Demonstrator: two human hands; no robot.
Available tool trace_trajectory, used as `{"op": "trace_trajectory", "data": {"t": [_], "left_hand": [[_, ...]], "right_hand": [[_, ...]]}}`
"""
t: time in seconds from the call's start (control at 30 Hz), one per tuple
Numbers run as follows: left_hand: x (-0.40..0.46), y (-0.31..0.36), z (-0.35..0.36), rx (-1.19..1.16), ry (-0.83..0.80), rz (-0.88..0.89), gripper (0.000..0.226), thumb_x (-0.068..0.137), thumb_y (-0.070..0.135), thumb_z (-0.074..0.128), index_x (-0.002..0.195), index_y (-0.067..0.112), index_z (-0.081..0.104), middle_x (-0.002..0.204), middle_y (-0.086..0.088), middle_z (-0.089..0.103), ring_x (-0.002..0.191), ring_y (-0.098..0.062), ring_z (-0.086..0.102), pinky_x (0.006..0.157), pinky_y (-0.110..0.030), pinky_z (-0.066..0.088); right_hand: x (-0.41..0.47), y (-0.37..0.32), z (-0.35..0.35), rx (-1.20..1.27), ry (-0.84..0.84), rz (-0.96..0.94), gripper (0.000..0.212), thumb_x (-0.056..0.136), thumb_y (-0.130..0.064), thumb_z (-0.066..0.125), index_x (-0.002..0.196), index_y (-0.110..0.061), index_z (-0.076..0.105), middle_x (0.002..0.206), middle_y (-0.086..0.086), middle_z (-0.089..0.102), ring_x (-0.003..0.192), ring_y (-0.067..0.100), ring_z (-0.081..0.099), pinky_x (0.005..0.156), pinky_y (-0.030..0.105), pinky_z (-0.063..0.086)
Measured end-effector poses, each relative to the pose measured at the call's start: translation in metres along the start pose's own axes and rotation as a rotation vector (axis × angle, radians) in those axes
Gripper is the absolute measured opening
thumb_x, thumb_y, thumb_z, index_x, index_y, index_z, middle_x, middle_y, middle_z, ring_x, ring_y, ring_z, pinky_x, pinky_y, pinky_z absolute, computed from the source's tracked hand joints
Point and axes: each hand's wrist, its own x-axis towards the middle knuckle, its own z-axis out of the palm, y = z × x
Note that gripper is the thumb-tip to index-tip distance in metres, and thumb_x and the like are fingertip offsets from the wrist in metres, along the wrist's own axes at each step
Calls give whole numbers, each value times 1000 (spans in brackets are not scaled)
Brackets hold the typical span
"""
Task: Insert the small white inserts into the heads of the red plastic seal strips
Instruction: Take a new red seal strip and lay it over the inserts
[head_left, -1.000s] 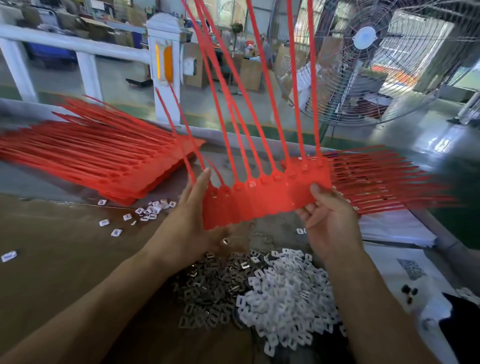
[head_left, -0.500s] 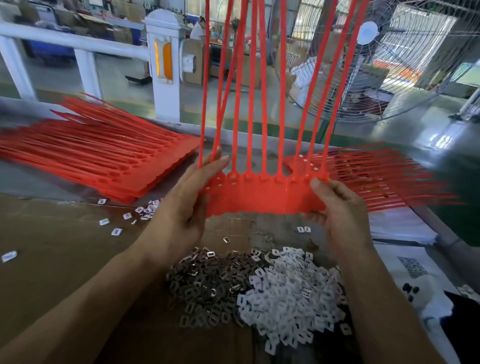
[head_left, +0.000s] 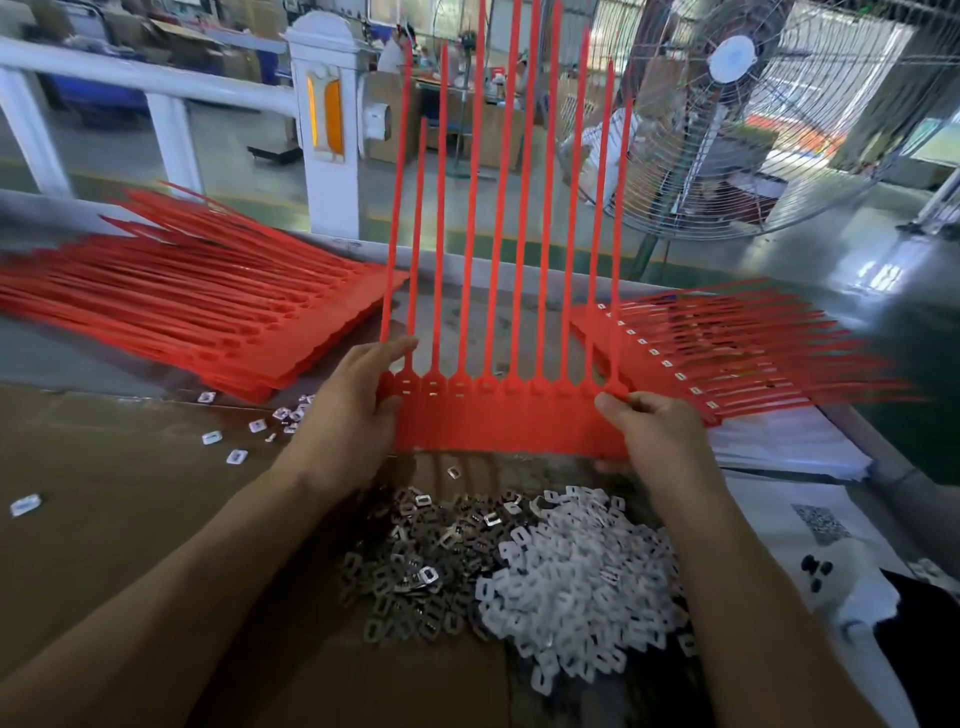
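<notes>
- Right now your left hand (head_left: 347, 410) and right hand (head_left: 652, 434) pinch opposite ends of one joined row of red seal strips (head_left: 506, 421), held upright above the pile of white inserts (head_left: 576, 582).
- Judging by the look, it's light, thin plastic — the long tails (head_left: 501, 197) will likely whip and flex.
- Keep hold of the flat tag band below the heads (head_left: 488, 387), never the tails.
- Inserts look tiny and slippery — pick them up one at a time.
</notes>
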Motion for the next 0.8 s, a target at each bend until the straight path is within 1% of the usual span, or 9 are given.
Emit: {"op": "trace_trajectory", "data": {"t": [0.1,0.17,0.23,0.3,0.37,0.43,0.57,0.67,0.8], "left_hand": [[1,-2,1,42,-20,-50,62,88,-7,58,143,22,54,134,3,53,118,-8,53,100,-14,34],[2,-3,0,66,-24,-79,56,89,-5,60,140,18,58,136,-1,55,122,-13,54,100,-15,34],[2,-2,-2,99,-32,-102,52,90,-2,61,139,17,59,137,-3,56,124,-16,54,101,-16,34],[1,-1,-3,127,-50,-127,51,90,-1,62,138,15,60,138,-4,56,126,-18,54,104,-18,34],[-1,0,-4,161,-80,-146,50,90,0,63,137,15,61,139,-5,57,127,-20,54,107,-21,33],[-2,0,-5,190,-102,-155,50,90,2,64,137,17,61,140,-4,56,128,-19,54,107,-21,32],[-4,-2,-10,246,-143,-151,49,89,6,68,136,20,63,138,-1,57,124,-20,56,105,-24,35],[-5,-5,-14,267,-166,-159,49,88,9,71,134,23,64,133,1,60,119,-19,57,105,-30,40],[-6,-7,-18,289,-198,-143,45,86,10,74,127,27,69,118,4,60,102,-14,56,88,-23,36]], "right_hand": [[1,0,-2,-138,18,-46,17,94,-32,74,101,-16,77,88,-8,74,67,8,68,45,23,51],[0,1,-4,-231,15,-73,15,94,-34,73,89,-20,76,66,-17,71,49,0,62,45,24,47],[-2,1,-6,-292,3,-82,24,94,-35,72,71,-26,70,61,-21,68,55,-3,63,56,30,49],[-2,1,-6,-348,-3,-90,28,93,-36,74,67,-27,65,63,-16,65,63,2,63,67,34,55],[-3,1,-6,-394,-27,-99,10,92,-38,75,87,-30,72,74,-24,58,71,-6,54,66,21,47],[-4,2,-7,-435,-46,-113,23,91,-38,77,106,-21,77,78,-25,57,73,-10,51,62,13,36],[-6,-1,-11,-523,-82,-68,15,86,-38,82,85,-25,75,85,-17,69,72,-7,57,60,14,37],[-7,-4,-13,-589,-113,-51,28,83,-41,84,100,-20,77,88,-12,70,79,3,62,64,22,41],[-10,-10,-15,-646,-151,-19,23,79,-40,87,80,-22,72,84,-7,73,78,9,66,64,28,45]]}}
